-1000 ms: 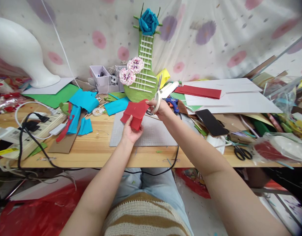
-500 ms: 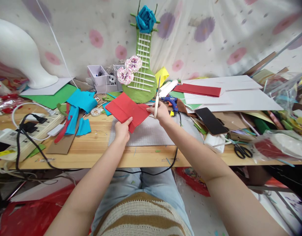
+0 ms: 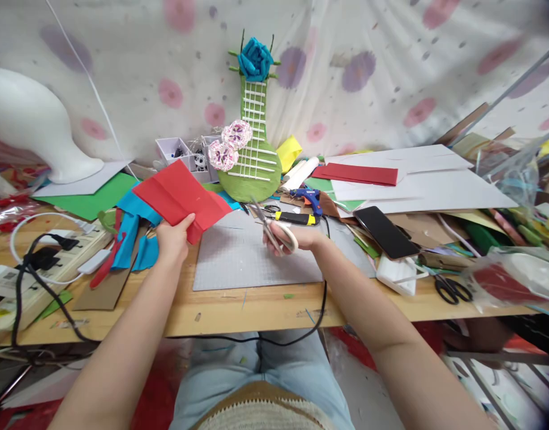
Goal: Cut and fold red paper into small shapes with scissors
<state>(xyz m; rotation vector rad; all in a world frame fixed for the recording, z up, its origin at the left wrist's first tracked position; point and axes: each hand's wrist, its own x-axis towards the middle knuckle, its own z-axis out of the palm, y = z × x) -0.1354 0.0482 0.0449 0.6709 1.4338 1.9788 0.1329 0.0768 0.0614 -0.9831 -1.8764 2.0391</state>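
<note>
My left hand [image 3: 172,238] pinches a creased sheet of red paper [image 3: 179,197] by its lower edge and holds it up over the left side of the wooden table [image 3: 212,310]. My right hand [image 3: 296,239] grips a pair of white-handled scissors [image 3: 274,228] low over the grey cutting mat [image 3: 247,257], blades pointing up and left. The two hands are apart, with the paper left of the scissors.
A green paper guitar with a blue flower [image 3: 255,143] leans on the back cloth. A black phone [image 3: 385,223], glue gun [image 3: 307,194], red sheet [image 3: 357,173] and black scissors [image 3: 453,289] lie right. A power strip with cables [image 3: 51,251] and blue paper scraps [image 3: 131,233] lie left.
My left hand has carried the red paper out to the left, unfolded and flatter. My right hand let go of the paper's corner and dropped toward the mat with the scissors.
</note>
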